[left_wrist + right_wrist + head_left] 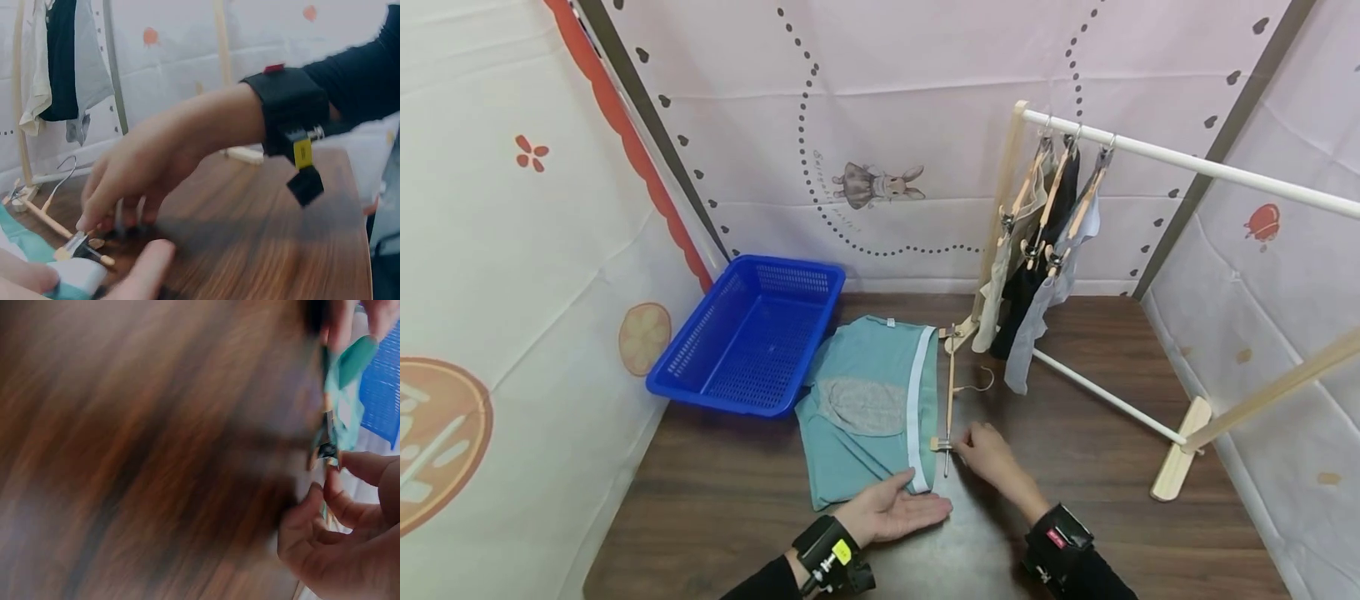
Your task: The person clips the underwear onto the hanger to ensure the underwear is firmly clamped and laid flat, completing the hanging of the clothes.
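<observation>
A teal garment [857,375] with a white band [920,392] and a grey patch lies flat on the table. Along its banded edge lies a wooden clip hanger [951,387], its hook pointing right. My left hand [895,510] is palm up at the near corner, pinching the band's end between thumb and fingers. With thumb and index finger, my right hand [992,458] pinches the hanger's near metal clip [328,450]. The far clip [951,332] sits at the garment's other corner. Whether either clip grips the cloth I cannot tell.
A blue plastic basket [748,333] stands left of the garment. Behind on the right, a rack with a white rail [1187,161] carries several small clothes [1045,267] on clip hangers. The rack's wooden foot [1180,450] stands at the right. Printed cloth walls enclose the table.
</observation>
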The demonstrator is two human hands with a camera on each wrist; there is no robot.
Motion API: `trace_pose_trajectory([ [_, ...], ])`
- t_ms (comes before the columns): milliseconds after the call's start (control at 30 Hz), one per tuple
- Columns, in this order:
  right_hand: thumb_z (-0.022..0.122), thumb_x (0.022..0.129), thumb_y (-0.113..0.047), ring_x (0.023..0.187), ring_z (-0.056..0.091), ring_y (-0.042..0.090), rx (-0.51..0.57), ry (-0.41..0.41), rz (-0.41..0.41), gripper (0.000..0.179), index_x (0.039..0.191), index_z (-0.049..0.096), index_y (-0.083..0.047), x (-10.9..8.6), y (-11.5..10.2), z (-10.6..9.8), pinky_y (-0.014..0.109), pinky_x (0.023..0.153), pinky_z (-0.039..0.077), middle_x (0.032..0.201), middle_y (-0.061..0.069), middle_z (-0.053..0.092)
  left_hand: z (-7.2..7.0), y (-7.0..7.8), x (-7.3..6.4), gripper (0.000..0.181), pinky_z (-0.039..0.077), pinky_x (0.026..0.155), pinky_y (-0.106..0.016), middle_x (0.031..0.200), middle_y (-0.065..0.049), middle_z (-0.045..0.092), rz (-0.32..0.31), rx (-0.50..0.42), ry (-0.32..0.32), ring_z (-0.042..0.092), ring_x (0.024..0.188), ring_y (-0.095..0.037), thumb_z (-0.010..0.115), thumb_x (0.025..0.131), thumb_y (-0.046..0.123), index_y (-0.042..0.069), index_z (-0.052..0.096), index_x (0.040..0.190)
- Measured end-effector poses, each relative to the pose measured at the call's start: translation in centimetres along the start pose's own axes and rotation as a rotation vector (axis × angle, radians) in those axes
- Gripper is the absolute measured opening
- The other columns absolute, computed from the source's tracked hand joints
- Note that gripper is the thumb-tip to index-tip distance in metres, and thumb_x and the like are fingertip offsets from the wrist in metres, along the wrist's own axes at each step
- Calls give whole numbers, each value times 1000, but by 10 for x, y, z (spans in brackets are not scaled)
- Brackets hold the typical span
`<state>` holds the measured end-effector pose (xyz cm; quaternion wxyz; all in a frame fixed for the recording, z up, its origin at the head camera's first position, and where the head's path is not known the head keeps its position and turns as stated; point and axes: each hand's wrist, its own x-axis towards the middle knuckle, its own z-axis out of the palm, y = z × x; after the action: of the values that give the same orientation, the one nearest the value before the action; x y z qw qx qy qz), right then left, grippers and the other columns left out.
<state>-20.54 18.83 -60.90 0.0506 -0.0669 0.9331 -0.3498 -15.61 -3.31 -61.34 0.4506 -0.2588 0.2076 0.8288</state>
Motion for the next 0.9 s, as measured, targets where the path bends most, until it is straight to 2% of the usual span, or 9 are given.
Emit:
trace_pose_trajectory([
  [67,62,96,-13,69,52,17,70,-31,41,16,83,56,-8,1,-1,-1,32,62,45,71,5,55,2,-4,4,53,38,115,-42,160,-34,21,56,-40,32,25,151,-37,34,112,22,-18,28,146],
  [167,55,100,-9,64,57,15,321,-111,168,12,89,53,-4,2,-2,-8,29,59,52,73,8,58,4,-8,7,37,42,112,-40,153,-32,36,135,-53,92,32,149,-33,41,110,14,-14,43,134],
  [267,51,101,-6,63,59,13,587,-190,282,12,93,53,3,2,0,-16,27,59,56,78,10,60,5,-9,8,26,45,109,-42,137,-29,54,208,-28,129,41,144,-34,50,107,11,-11,52,122],
  [367,52,102,-6,61,58,10,712,-272,327,17,93,57,8,1,4,-20,24,59,55,77,9,61,4,-8,8,23,45,109,-46,119,-26,64,275,12,145,51,136,-37,58,103,9,-9,56,119],
  [467,56,101,-13,57,56,9,618,-324,321,25,87,63,7,-1,8,-20,22,56,52,71,5,62,2,-7,8,22,45,108,-48,112,-22,66,325,35,150,58,127,-37,61,101,6,-7,55,119],
  [667,54,104,-32,48,49,11,97,-379,144,47,66,64,-6,-6,7,-18,24,48,43,57,0,57,-1,-7,8,30,48,105,-48,113,-22,68,381,116,169,65,118,-35,62,100,6,-8,50,124],
  [733,52,105,-36,48,49,13,-14,-397,98,51,64,62,-8,-8,6,-18,27,50,42,56,1,57,-3,-7,7,36,48,105,-49,117,-25,66,389,146,169,62,121,-39,63,101,9,-8,45,128],
  [833,51,105,-45,50,50,14,-95,-432,81,56,62,61,-10,-11,6,-19,29,53,42,56,0,57,-6,-6,5,45,47,106,-51,123,-30,63,403,188,167,56,127,-46,60,104,16,-8,39,134],
  [900,52,102,-51,49,50,13,-68,-478,93,58,61,61,-12,-12,8,-20,29,52,43,56,0,57,-8,-4,3,48,45,107,-52,123,-31,63,415,227,162,56,127,-47,58,105,17,-11,36,137],
])
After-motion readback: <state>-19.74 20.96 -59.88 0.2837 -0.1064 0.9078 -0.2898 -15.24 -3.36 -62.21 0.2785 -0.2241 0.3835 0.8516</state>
